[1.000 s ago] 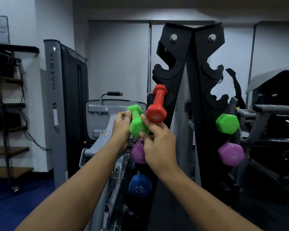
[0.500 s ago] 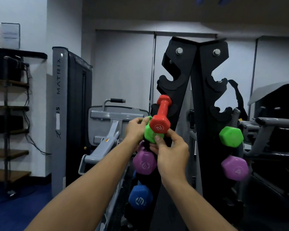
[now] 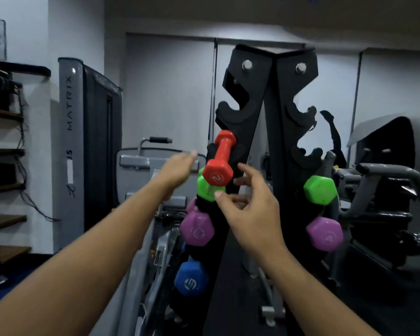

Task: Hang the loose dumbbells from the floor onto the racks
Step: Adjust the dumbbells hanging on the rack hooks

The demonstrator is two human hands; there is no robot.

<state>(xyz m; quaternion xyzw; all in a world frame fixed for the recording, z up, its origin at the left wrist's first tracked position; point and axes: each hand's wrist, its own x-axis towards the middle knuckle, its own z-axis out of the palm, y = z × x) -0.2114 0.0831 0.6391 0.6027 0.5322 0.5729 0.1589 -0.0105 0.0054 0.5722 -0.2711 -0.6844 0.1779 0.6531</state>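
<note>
My left hand [image 3: 180,167] is out in the air left of the rack [image 3: 260,132], fingers straight and holding nothing, though it's blurred. My right hand [image 3: 250,207] hovers just beside the near end of the green dumbbell [image 3: 209,190], fingers loosely spread, thumb tip at the green head; I can't tell if it's actually touching. That green dumbbell sits in a notch on the rack's left side, right under the red dumbbell [image 3: 220,166], which hangs tilted with its "2" end toward me. Below them on the same side, a purple dumbbell [image 3: 197,229], then a blue dumbbell [image 3: 190,278]. Over on the rack's right side hang another green one [image 3: 320,190] and another purple one [image 3: 325,234]. A grey Matrix machine [image 3: 69,146] stands far left.
</note>
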